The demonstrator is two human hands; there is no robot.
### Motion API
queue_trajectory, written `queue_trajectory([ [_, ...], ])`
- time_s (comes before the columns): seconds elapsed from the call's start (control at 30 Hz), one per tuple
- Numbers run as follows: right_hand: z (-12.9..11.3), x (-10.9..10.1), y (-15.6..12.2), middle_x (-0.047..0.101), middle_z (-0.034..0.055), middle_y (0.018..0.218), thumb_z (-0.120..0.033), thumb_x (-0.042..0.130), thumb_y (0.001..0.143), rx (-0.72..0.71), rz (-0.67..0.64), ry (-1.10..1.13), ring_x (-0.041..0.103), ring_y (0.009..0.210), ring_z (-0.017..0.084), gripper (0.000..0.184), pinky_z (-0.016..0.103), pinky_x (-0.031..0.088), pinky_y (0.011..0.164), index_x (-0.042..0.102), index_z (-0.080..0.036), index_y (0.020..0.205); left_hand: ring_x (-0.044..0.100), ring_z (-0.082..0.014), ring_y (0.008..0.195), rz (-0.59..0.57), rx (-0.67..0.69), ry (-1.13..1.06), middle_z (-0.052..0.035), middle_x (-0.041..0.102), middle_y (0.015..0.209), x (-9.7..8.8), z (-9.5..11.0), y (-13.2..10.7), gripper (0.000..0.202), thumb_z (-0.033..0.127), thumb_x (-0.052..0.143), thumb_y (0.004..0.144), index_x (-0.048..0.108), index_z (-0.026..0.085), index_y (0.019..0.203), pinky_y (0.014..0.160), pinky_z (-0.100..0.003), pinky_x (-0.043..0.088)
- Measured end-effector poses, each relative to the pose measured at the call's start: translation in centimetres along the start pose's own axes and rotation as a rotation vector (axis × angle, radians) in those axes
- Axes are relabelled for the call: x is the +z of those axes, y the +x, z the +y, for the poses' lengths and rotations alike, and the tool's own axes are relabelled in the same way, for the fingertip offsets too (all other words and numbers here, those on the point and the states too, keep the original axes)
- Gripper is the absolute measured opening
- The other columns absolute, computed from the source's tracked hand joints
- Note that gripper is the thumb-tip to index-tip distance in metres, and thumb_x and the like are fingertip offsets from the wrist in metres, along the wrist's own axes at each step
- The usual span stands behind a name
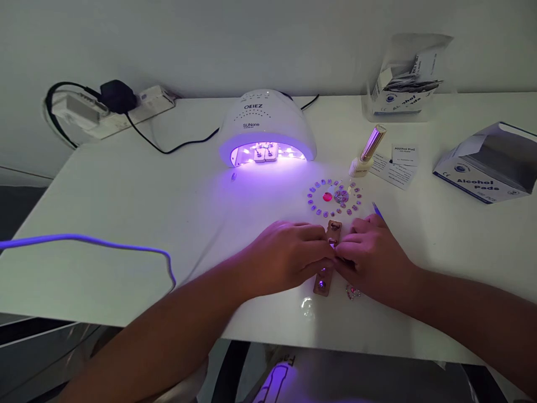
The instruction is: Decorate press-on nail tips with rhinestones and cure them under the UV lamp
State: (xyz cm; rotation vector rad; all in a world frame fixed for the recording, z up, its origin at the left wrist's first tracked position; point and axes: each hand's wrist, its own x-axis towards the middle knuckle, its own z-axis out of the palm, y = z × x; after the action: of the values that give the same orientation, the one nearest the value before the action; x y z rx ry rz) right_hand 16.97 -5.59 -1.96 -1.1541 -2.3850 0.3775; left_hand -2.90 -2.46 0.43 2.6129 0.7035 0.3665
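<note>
A narrow brown strip [324, 280] with small gems on it lies on the white table [126, 212] in front of me. My left hand [285, 254] and my right hand [371, 254] meet over its middle, fingers curled and pinched on it. A blue pen tip [376, 210] sticks out behind my right hand. Just beyond lies a round gem wheel [334, 197] with a pink stone. A white UV nail lamp [267, 129] glows purple further back, with small pieces inside.
A gold-capped bottle [369, 152] leans near the wheel. Alcohol pad boxes [486, 165] [405, 78] and loose sachets [405, 155] sit at the right. A power strip [109, 106] with a black plug lies at the back left. A cable [104, 243] crosses the left side.
</note>
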Motion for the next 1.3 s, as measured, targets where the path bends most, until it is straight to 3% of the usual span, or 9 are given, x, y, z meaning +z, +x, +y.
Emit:
queue_trajectory([
  [0.23,0.0,-0.2,0.2,0.068,-0.0047,0.056,-0.022,0.064,0.08,0.0,-0.022,0.012,0.049,0.064,0.015,0.023,0.033,0.022,0.067,0.063,-0.02,0.058,0.059,-0.0089,0.066,-0.037,-0.009,-0.056,0.0011,0.067,0.081,-0.6,0.1,0.1,0.015,0.025,0.053,0.092,0.067,0.021,0.088,0.06,-0.022,0.041],
  [0.7,0.1,0.0,0.1,0.068,-0.0043,0.056,-0.018,0.064,0.079,0.006,-0.042,0.011,0.05,0.064,0.014,0.023,0.034,0.023,0.068,0.06,-0.019,0.056,0.056,-0.0078,0.059,0.061,0.051,0.078,0.0022,0.067,0.077,0.1,0.2,0.1,0.02,0.024,0.052,0.091,0.068,0.02,0.079,0.055,-0.023,0.039],
  [1.1,0.0,-0.1,0.0,0.072,-0.0034,0.063,-0.026,0.064,0.082,0.032,-0.077,0.011,0.052,0.068,0.016,0.018,0.034,0.023,0.069,0.069,-0.022,0.065,0.058,-0.0088,0.062,-0.049,-0.01,0.017,0.0006,0.066,0.076,-1.0,-0.1,0.1,0.02,0.028,0.05,0.093,0.068,0.021,0.086,0.056,-0.022,0.039],
  [1.3,0.2,-0.2,0.0,0.073,-0.0035,0.067,-0.027,0.065,0.083,0.034,-0.063,0.052,0.054,0.07,0.016,0.014,0.033,0.025,0.072,0.07,-0.023,0.07,0.058,-0.0089,0.063,-0.053,-0.034,-0.116,-0.0006,0.066,0.076,-1.9,-0.3,0.1,0.014,0.024,0.056,0.09,0.068,0.019,0.085,0.057,-0.021,0.041],
])
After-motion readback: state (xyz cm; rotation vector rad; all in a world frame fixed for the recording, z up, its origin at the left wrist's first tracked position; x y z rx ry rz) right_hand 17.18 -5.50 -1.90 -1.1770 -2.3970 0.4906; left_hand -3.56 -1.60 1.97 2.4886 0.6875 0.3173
